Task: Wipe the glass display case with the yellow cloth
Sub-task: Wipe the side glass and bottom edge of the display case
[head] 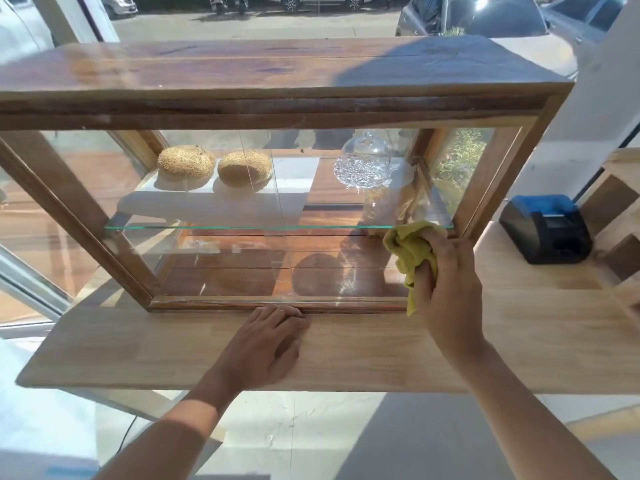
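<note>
Display case: the wood-framed glass display case (277,109) stands on the pale wooden counter (346,348), its front pane facing the person, likely so the glass can be reached from this side.
Counter: it carries the case, and a black and blue receipt printer (545,232) to the case's right.
Glass shelf: inside, a clear glass shelf (242,227) carries two round sesame-crusted buns (185,161) on the left and a clear glass dome (363,161) on the right.
Right hand: the right hand (446,292) has its fingers curled round the bunched yellow cloth (412,251), pressing it to the lower right part of the front pane; I judge this a wiping stroke under way.
Left hand: the left hand (266,341) lies flat on the counter, fingers relaxed, holding nothing, fingertips touching the case's bottom rail, probably bracing.
</note>
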